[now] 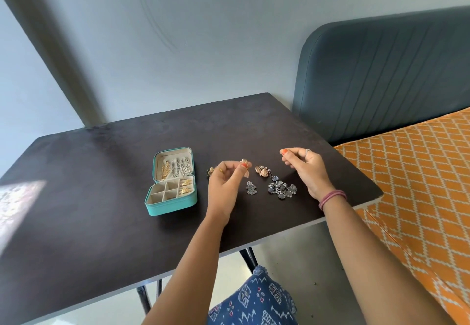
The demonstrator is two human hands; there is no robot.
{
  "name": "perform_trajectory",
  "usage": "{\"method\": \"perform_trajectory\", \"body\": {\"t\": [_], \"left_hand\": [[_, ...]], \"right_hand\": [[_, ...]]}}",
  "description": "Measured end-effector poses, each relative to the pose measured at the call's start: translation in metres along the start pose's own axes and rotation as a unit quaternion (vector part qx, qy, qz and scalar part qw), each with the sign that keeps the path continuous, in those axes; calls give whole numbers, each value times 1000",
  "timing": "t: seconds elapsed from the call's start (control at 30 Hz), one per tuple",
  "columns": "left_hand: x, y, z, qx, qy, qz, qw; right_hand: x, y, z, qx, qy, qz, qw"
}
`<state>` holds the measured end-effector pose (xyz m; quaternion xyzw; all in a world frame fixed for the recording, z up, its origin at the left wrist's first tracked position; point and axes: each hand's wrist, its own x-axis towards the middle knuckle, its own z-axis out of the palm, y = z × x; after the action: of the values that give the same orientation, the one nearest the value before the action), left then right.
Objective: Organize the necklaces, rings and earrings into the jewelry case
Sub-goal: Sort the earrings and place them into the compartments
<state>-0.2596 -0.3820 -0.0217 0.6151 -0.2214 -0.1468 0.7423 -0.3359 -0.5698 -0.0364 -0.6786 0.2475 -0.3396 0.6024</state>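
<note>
A small rose-gold earring (245, 164) is pinched between the thumb and fingertips of the left hand (227, 182), which is raised above the table (101, 185) with the wrist bent and the palm turned toward the wearer. The right hand (304, 168) is held up to the right of it, fingers loosely curled and thumb meeting forefinger; whether anything is held there cannot be told. A ring is worn on a right finger, and pink bands (332, 197) on the right wrist.

Between the hands, a pair of rose-gold earrings (263, 171) lies on the dark tabletop. Nearer the wearer, a silver fan-shaped earring (251, 188) and a tangled silver cluster (282, 189) are laid. A dark piece (210, 172) is partly hidden behind the left hand.

Left of the hands, the teal jewelry case (171, 204) stands open: chains are hung in its lid, and gold pieces are lodged in the right-hand compartments. No readable writing is seen.
</note>
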Motion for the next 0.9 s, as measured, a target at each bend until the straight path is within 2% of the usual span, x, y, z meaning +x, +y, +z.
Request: {"method": "perform_trajectory", "body": {"t": [0.2,0.33,0.43,0.53,0.6,0.7,0.9], "left_hand": [[-7,-8,-5,-56,7,-14,998],[-6,-9,-7,-57,-1,-32,998],[-5,-10,-9,-52,3,-34,998],[-3,-11,-9,-42,8,-39,998],[-3,-12,-9,-41,7,-37,998],[-3,-12,-8,-46,7,-39,998],[-3,-13,-10,-82,19,-55,995]], "right_hand": [[0,-5,4,-34,-28,9,999],[0,-13,21,-148,-36,-30,988],[3,-25,37,-288,-73,-57,953],[7,-36,47,-463,-109,-52,878],[11,-40,51,-529,-113,-60,839],[14,-43,53,-567,-131,-65,810],[9,-44,52,-591,-151,-84,788]]}}
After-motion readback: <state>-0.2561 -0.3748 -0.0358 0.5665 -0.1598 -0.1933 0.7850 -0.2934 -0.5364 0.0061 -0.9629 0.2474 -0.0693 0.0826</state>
